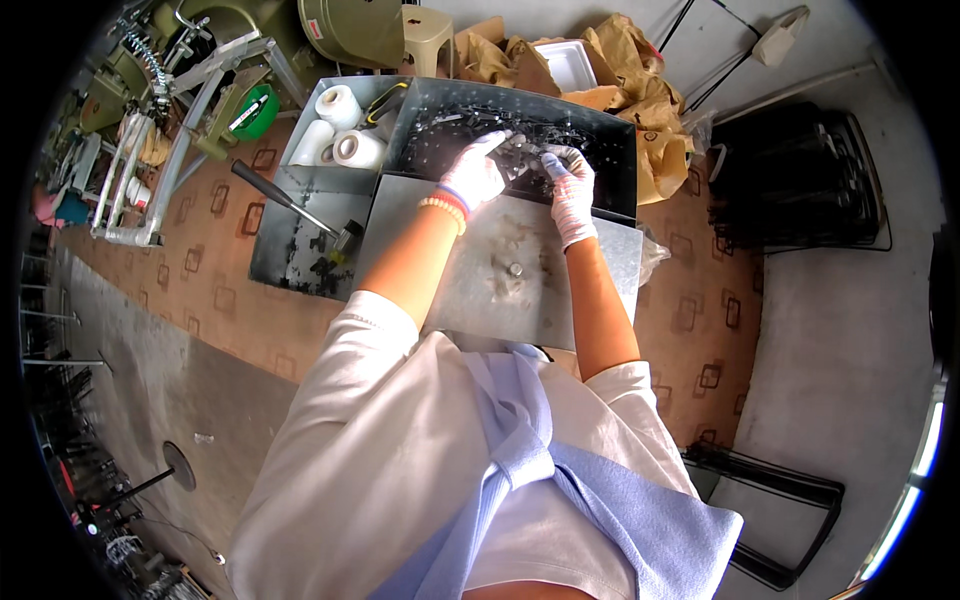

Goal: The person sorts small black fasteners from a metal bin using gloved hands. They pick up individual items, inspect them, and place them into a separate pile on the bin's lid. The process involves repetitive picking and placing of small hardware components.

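Observation:
My left hand, in a white glove with a beaded bracelet at the wrist, is over the far metal bin. Beside it is my right hand, gloved too, its fingers curled. Between the fingertips of both hands is a small cluster of grey-dark parts, whose exact kind is too small to tell. Many loose black parts lie in the deep metal bin beneath. Nearer to me a flat metal plate carries a short round stud.
At left, a metal compartment holds white film rolls. A hammer leans across the lower compartment among black pieces. Cardboard and brown paper sit behind the bin. Green machinery stands far left; black frames lean at right.

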A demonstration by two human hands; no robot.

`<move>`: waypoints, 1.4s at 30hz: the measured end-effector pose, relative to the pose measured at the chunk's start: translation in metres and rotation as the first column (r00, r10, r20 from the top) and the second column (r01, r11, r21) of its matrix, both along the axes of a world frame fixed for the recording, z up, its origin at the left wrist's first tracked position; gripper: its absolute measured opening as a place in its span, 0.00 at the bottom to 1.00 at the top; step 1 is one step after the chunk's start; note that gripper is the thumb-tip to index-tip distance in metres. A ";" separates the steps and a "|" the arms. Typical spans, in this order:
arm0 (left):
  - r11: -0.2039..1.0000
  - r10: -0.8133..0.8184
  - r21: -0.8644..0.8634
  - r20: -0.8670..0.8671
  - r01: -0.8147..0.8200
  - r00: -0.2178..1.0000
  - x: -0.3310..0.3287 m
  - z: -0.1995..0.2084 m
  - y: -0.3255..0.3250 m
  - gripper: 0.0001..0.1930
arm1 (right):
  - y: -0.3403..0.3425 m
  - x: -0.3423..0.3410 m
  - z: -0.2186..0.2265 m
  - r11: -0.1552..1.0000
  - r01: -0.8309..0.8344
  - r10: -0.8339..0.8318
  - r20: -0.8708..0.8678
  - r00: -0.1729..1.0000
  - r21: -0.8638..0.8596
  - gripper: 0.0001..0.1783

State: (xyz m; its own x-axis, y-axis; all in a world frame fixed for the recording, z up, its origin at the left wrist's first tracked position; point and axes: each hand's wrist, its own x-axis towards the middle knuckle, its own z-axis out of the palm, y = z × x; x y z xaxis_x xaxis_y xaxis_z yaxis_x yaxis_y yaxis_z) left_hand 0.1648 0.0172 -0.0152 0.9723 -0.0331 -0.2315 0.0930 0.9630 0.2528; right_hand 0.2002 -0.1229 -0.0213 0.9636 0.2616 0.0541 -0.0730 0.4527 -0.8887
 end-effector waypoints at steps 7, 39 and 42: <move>1.000 -0.029 -0.007 0.033 0.029 0.999 -0.002 -0.002 0.004 0.07 | -0.009 0.004 0.002 0.976 0.034 -0.002 -0.147 0.989 0.215 0.07; 0.996 0.019 -0.083 0.101 -0.011 0.995 -0.001 -0.012 0.012 0.13 | -0.006 -0.005 0.000 0.994 0.014 -0.019 0.049 0.999 0.107 0.06; 0.998 0.035 -0.056 0.083 -0.030 0.996 -0.002 -0.007 0.009 0.13 | -0.005 -0.005 -0.001 0.997 0.015 -0.021 0.077 0.997 0.076 0.06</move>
State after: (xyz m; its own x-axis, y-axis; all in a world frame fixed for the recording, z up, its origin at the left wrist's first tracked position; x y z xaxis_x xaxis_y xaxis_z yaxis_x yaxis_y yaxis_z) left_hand 0.1625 0.0263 -0.0225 0.9890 -0.0119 -0.1475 0.0423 0.9778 0.2051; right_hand 0.1950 -0.1279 -0.0226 0.9603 0.2368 0.1476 0.0033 0.5195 -0.8545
